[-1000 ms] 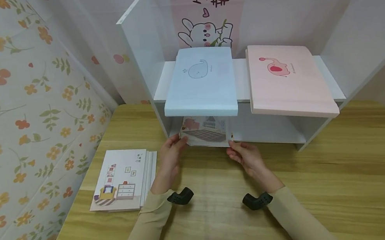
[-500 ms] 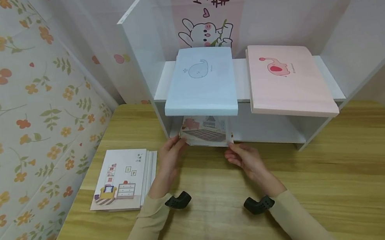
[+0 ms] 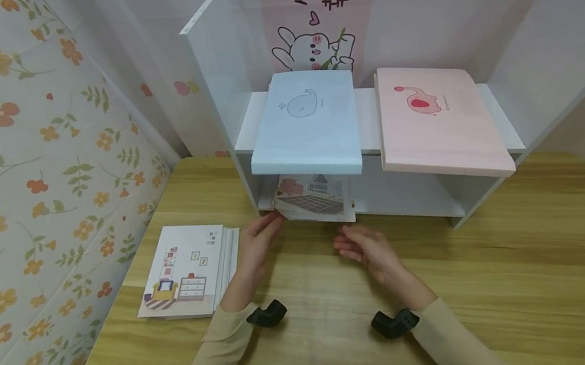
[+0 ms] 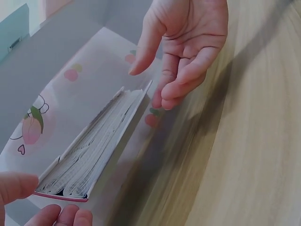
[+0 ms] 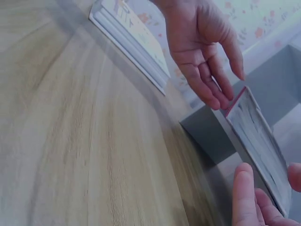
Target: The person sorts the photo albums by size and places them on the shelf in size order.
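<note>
A thick book (image 3: pixel 322 206) with a barcode and a grid picture on its cover lies flat in the lower level of the white shelf (image 3: pixel 406 197), its front end sticking out. In the left wrist view, page edges of this book (image 4: pixel 96 146) face me. My left hand (image 3: pixel 256 246) is at its left front corner, thumb and fingers spread apart; whether the thumb touches it I cannot tell. My right hand (image 3: pixel 372 251) is just in front of the right corner, apart from it, with relaxed fingers and holding nothing. Overhead, a light blue book (image 3: pixel 310 124) hides the back part.
A pink elephant book (image 3: pixel 436 120) lies on the upper level, overhanging the front. Tall white side panels stand at both ends. Left on the wooden table (image 3: pixel 330 333) lies a stack of white books (image 3: pixel 184 271). A flowered curtain (image 3: pixel 48 202) borders the left side.
My right hand has let go of the book's right corner and drawn slightly back and left. My left hand has eased back a little from the left corner. The book has hardly moved.
</note>
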Demonstrator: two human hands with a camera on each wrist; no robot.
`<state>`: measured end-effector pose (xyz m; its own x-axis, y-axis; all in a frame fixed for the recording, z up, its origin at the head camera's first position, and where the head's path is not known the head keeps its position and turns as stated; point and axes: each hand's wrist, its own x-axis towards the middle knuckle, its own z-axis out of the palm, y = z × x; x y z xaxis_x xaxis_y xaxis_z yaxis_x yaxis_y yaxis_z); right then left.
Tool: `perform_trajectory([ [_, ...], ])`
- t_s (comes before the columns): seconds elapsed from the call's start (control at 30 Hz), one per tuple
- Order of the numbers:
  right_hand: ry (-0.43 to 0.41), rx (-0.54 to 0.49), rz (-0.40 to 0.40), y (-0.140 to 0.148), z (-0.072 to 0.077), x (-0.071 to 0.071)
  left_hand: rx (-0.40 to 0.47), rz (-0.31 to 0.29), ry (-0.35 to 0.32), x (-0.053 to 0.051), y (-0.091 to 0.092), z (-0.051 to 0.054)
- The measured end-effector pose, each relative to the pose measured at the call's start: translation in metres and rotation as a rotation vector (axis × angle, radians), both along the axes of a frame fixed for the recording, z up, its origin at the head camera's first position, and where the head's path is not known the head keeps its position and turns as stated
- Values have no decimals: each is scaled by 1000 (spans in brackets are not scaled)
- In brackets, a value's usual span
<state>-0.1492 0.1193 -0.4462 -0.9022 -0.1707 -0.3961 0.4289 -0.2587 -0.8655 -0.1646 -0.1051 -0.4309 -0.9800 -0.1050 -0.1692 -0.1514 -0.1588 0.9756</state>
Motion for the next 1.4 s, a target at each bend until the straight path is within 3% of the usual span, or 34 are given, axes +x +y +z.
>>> perform_trajectory([
  [0.57, 39, 23, 37, -13, 4, 14, -46, 3, 1, 19, -18, -3],
  [0.97, 26, 23, 82, -26, 5, 21, -108, -9, -77, 30, -35, 2],
  [1.17, 29, -3, 86, -32, 4, 24, -198, -29, -99, 37, -45, 2],
  [1.4, 19, 4, 92, -40, 5, 27, -173, -38, -129, 44, -55, 2],
])
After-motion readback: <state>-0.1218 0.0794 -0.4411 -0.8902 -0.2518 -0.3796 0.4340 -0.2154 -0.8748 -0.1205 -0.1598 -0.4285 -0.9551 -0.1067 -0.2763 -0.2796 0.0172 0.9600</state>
